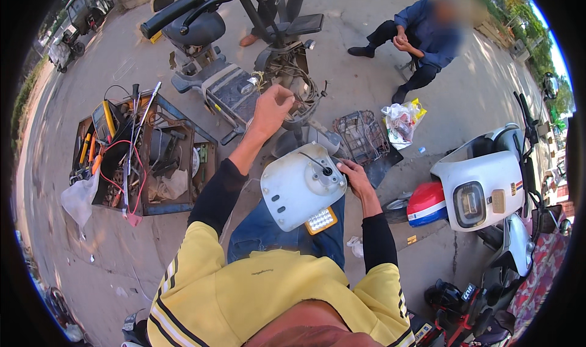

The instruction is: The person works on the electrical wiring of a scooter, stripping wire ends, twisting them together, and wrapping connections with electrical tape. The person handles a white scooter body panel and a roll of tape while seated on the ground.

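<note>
My right hand [357,181] grips the right edge of a white plastic scooter panel [287,185]. The panel has slots at its lower left and a round fitting with a dark cable running from it. Just below its lower edge, an LED lamp with an orange-yellow rim [321,220] lies against my jeans. My left hand [273,110] is raised past the panel, its fingers pinched together beside the exposed wiring [308,97] of a partly stripped electric scooter [229,93]. What sits between those fingers is too small to make out.
A metal toolbox [174,209] full of tools stands at the left. Ahead to the right are a wire basket [363,136] and a plastic bag [403,121]. A seated person [421,39] is beyond them. A white scooter [482,191] stands at the right.
</note>
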A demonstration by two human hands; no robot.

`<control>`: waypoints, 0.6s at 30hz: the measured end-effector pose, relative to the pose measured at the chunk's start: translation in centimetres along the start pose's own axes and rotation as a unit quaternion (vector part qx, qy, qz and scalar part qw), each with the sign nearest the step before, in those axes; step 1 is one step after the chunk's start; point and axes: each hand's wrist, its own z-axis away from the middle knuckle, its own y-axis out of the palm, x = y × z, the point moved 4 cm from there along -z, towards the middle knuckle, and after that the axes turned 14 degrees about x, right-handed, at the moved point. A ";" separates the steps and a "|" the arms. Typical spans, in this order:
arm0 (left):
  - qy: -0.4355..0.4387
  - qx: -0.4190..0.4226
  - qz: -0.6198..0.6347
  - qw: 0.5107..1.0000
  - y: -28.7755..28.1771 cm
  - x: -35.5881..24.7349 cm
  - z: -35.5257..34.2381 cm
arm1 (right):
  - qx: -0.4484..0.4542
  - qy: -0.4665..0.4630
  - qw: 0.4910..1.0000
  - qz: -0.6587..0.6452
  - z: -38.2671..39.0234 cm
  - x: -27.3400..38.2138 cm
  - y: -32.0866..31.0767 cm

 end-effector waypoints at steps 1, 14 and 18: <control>0.000 0.007 0.014 1.000 0.3 0.2 0.0 | -0.003 0.041 0.998 0.057 0.4 1.5 0.6; -0.060 0.051 0.184 0.980 2.6 3.4 -1.2 | 0.031 0.084 0.972 0.219 1.4 3.7 0.2; -0.064 0.060 0.180 0.980 2.1 3.4 -1.6 | 0.098 0.071 0.970 0.210 0.7 4.8 -1.2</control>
